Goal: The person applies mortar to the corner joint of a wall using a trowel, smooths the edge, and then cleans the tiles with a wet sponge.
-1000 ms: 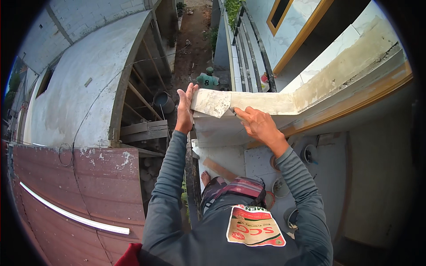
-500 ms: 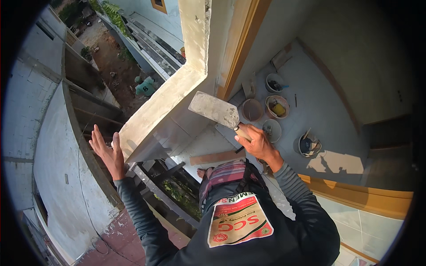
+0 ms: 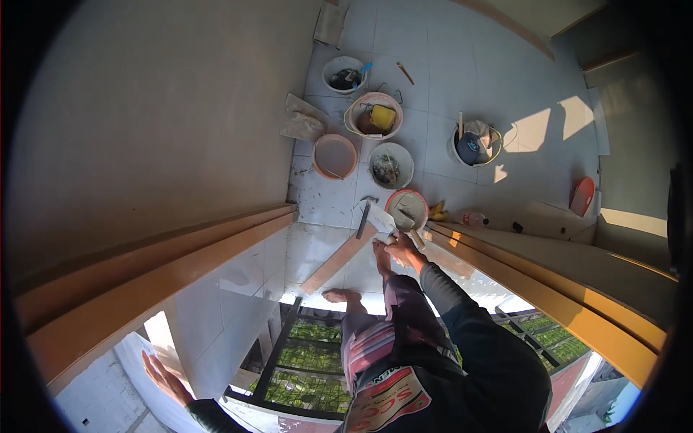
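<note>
My right hand point(image 3: 399, 247) reaches down and grips the handle of a flat plastering trowel point(image 3: 380, 217). The blade is right beside an orange-rimmed bucket of grey mortar point(image 3: 408, 209) on the tiled floor. My left hand point(image 3: 163, 377) is far off at the lower left, fingers spread and pressed flat against a white wall surface point(image 3: 184, 328), holding nothing. A bare foot point(image 3: 342, 294) stands on the white ledge below the trowel.
Several buckets point(image 3: 390, 164) with tools and mortar stand on the tiled floor point(image 3: 447, 86). A wooden plank point(image 3: 338, 261) lies aslant by the foot. Orange frame beams point(image 3: 151, 278) run on both sides. A dark metal bar frame point(image 3: 278, 350) sits over greenery below.
The view has swung from the outer wall corner down to the tiled floor. My right hand has brought the trowel down to the mortar bucket. My left hand stays flat on the wall.
</note>
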Demonstrator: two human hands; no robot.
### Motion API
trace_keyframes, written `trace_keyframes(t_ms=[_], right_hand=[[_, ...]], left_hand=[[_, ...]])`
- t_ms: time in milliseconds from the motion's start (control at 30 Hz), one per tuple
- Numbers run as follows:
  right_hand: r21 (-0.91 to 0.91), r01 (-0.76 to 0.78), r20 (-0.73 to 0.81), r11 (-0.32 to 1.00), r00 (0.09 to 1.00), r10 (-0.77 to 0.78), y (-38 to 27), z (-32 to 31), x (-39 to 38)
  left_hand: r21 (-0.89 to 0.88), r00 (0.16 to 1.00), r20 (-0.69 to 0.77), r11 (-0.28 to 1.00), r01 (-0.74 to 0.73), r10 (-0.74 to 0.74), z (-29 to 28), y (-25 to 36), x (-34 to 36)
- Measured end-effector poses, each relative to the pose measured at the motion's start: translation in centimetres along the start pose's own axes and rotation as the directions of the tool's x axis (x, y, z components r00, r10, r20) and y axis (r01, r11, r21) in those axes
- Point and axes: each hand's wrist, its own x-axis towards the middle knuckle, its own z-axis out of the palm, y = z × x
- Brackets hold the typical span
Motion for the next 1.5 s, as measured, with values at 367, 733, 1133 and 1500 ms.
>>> trace_keyframes(t_ms=[367,733,1133,1500], right_hand=[[0.253,-0.020,-0.122,0.967,0.991,0.053,2.0,-10.4,26.5],[0.745,0.301,-0.442,0.595,0.891,0.104,1.8,-15.1,32.7],[-0.154,0.102,-0.576,0.983,0.799,-0.173,16.5,-16.9,23.3],[-0.146,-0.300,-0.667,0.943,0.733,0.130,20.1,-16.9,26.4]], left_hand=[[-0.256,0.917,0.088,0.881,0.399,-0.389,9.6,-3.3,-0.3],[0.037,0.709,0.636,0.930,0.366,-0.304,35.3,0.6,-17.6],[-0.234,0.182,0.959,0.969,0.076,0.217,68.0,14.8,-37.1],[-0.133,0.655,0.496,0.795,-0.592,0.570,91.2,20.5,-28.5]])
